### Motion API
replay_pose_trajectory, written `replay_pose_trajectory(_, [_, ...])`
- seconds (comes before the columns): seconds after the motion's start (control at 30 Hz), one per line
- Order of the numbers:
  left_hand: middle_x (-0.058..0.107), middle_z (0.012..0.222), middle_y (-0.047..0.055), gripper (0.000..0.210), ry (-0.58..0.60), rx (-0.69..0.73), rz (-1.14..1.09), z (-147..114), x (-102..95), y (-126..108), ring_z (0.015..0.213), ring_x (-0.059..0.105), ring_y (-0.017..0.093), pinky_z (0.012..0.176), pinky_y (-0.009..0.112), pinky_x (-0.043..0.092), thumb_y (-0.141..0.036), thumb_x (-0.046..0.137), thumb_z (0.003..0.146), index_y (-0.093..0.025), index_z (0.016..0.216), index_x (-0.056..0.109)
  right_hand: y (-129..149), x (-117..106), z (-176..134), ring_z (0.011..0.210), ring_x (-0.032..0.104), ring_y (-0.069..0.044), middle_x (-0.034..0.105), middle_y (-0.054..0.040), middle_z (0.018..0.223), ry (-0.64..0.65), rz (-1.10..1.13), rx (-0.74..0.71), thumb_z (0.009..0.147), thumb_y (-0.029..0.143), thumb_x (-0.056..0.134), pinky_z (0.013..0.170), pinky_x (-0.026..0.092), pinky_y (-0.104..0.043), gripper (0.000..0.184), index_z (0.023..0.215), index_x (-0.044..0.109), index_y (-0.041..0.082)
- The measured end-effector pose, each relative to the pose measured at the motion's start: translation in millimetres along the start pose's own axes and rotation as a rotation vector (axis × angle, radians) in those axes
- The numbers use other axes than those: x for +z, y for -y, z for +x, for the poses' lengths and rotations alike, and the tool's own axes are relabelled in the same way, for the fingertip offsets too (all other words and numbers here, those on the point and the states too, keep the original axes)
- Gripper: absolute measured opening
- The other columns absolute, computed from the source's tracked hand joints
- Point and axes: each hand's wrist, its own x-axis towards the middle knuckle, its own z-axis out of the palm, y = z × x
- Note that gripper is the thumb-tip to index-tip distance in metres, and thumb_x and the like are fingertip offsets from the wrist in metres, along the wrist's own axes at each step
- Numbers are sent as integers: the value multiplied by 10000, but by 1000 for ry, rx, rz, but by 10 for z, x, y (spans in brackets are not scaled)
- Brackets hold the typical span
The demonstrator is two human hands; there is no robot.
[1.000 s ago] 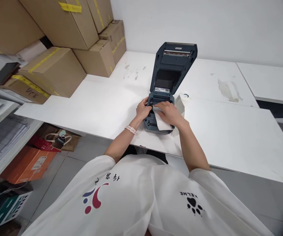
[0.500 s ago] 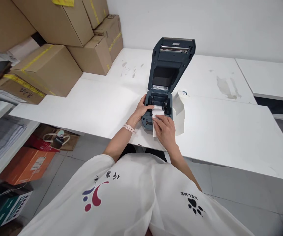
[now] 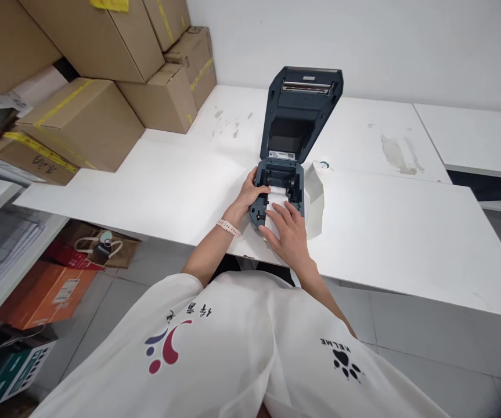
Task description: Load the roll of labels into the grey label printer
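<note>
A dark blue-grey label printer (image 3: 285,172) stands on the white table with its lid (image 3: 301,111) swung up. White label paper (image 3: 276,198) lies inside and runs out over the front edge toward me. My left hand (image 3: 249,190) grips the printer's left wall, its thumb reaching over the rim to the paper and the other fingers hidden outside. Spread fingers of my right hand (image 3: 291,233) rest flat on the paper strip at the printer's front. Beside the printer's right side lies a curled strip of pale paper (image 3: 317,203).
Cardboard boxes (image 3: 87,125) with yellow tape are stacked on the table's left side. A white wall (image 3: 363,46) rises behind the table (image 3: 385,232). On the floor at the left are an orange box (image 3: 43,293) and a bag (image 3: 123,252).
My right hand's fingers have opened from a bent, closer pose and spread flatter over the paper. My left hand keeps its hold on the printer's side.
</note>
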Motion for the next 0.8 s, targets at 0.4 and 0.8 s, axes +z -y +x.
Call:
replay_pose_trajectory(0.4, [527,1501,62,977,10,30,45,-4,-4,-11,1303,548,267,1064,362,463,-161,595,590,-227,1535,359,49,-22,8,1415,479,-364,604,-131,1448,47,-96,-60,985,565,499,1161,259,-571,477,1331,582,247])
replay_pose_trajectory(0.8, [538,1510,68,987,2,12,1,15,-20,16,1334,542,270,1101,361,443,-215,746,605,-233,1527,397,44,-14,-39,1408,484,-330,577,-114,1483,43,-70,-34,987,536,513,1205,187,-587,475,1377,552,267])
